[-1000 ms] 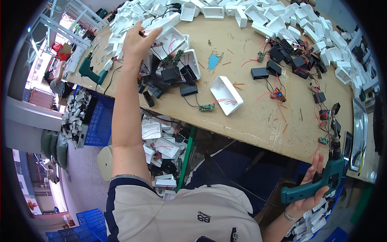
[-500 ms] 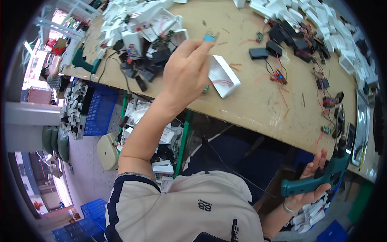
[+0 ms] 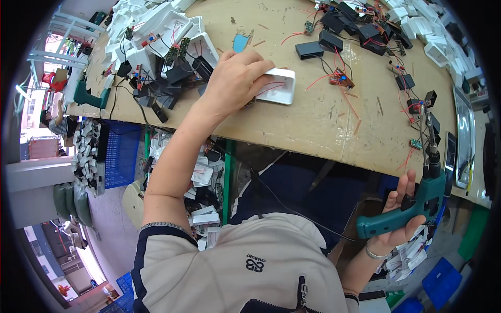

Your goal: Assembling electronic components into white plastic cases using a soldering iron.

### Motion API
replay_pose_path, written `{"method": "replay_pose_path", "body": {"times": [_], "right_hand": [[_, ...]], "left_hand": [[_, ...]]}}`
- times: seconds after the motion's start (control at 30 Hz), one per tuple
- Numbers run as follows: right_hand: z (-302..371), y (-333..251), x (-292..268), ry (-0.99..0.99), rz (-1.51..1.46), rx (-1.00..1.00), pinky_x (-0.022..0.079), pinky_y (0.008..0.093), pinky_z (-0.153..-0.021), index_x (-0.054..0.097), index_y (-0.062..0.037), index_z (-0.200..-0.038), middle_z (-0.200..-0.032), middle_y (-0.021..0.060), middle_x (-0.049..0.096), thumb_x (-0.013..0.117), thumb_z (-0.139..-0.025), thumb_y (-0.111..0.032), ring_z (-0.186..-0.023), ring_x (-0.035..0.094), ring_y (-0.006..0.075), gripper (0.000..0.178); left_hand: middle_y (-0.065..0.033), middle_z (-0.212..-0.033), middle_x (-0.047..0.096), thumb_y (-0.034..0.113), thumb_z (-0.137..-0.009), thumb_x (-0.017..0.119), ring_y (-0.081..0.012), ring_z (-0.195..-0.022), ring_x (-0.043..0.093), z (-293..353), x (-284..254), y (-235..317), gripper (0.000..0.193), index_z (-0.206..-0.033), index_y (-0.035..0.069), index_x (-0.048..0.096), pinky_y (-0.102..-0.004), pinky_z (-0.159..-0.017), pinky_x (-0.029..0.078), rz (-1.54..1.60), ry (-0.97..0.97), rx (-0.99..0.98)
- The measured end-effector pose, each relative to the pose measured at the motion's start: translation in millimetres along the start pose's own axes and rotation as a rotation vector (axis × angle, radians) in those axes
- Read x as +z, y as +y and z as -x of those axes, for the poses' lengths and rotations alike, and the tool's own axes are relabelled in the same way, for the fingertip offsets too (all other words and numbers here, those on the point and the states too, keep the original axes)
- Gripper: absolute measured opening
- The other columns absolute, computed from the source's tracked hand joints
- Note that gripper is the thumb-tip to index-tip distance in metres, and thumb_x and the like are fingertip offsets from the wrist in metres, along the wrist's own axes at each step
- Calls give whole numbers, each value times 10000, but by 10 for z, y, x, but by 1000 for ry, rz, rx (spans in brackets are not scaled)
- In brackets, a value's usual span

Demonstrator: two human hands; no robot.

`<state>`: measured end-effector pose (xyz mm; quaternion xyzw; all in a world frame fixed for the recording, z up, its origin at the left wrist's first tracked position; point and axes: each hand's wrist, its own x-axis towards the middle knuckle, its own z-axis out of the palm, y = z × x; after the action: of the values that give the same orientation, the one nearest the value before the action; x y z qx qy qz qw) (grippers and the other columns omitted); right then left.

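My left hand (image 3: pixel 233 86) is closed on the left end of a small white plastic housing (image 3: pixel 284 94), which lies open side up on the table with thin red wires inside. The fingers cover part of that housing. In my right hand (image 3: pixel 395 223), off the front right edge of the table, rests a teal pistol-grip soldering gun (image 3: pixel 389 220), its long metal tip pointing away from me. The right fingertips are raised and partly spread, with the handle lying across the palm. Beyond my left hand there is a blue patch (image 3: pixel 240 43) on the tabletop.
Left of my hand sit piled white housings (image 3: pixel 162 31) with circuit boards and black boxes. More black boxes (image 3: pixel 309 50) with wired boards (image 3: pixel 342 79) lie on the right. A second teal gun (image 3: pixel 91 95) is at the far left. A blue crate (image 3: pixel 121 156) stands below the table.
My left hand has come down from beside the blue patch onto the white housing and taken hold of it. The housing has turned. My right hand still holds the soldering gun.
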<state>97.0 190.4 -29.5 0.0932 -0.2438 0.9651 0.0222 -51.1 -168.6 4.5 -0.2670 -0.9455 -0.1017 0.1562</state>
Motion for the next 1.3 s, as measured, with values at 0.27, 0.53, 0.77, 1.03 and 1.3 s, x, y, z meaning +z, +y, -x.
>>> {"method": "replay_pose_path", "body": {"times": [0.27,0.53,0.77,1.03,1.3], "right_hand": [[-183,241,146,15,-3,105,370,441,-960,125,-76,-1361,-1387,256,61,548,-832,-265,-1247,263,357,703],[-450,706,330,62,142,202,423,378,-917,165,-56,-1350,-1372,264,131,558,-809,-362,-1231,287,372,735],[-654,856,413,69,198,224,440,363,-892,214,4,-1320,-1332,232,256,555,-806,-387,-1215,312,368,730],[-757,948,428,64,245,251,357,380,-982,217,22,-1312,-1334,271,227,518,-821,-409,-1231,280,378,720],[-754,966,454,143,198,226,305,435,-1000,260,43,-1287,-1271,235,360,553,-811,-384,-1191,357,361,704]], "left_hand": [[-105,-803,533,128,-763,568,-290,-708,547,-97,299,641,142,-884,54,564,-357,-605,449,400,148,-99],[-41,-940,510,148,-607,674,-234,-886,481,42,187,849,212,-798,92,603,-364,-829,272,106,473,72],[-38,-1061,479,108,-630,565,-210,-1064,403,43,322,971,53,-675,81,574,-452,-866,177,-135,382,9],[-81,-1144,458,131,-692,619,-282,-1132,366,-29,326,1070,86,-760,79,622,-475,-894,183,-54,168,-124],[-69,-989,539,91,-675,643,-256,-946,479,32,413,977,120,-782,84,590,-326,-828,271,74,504,12]]}}
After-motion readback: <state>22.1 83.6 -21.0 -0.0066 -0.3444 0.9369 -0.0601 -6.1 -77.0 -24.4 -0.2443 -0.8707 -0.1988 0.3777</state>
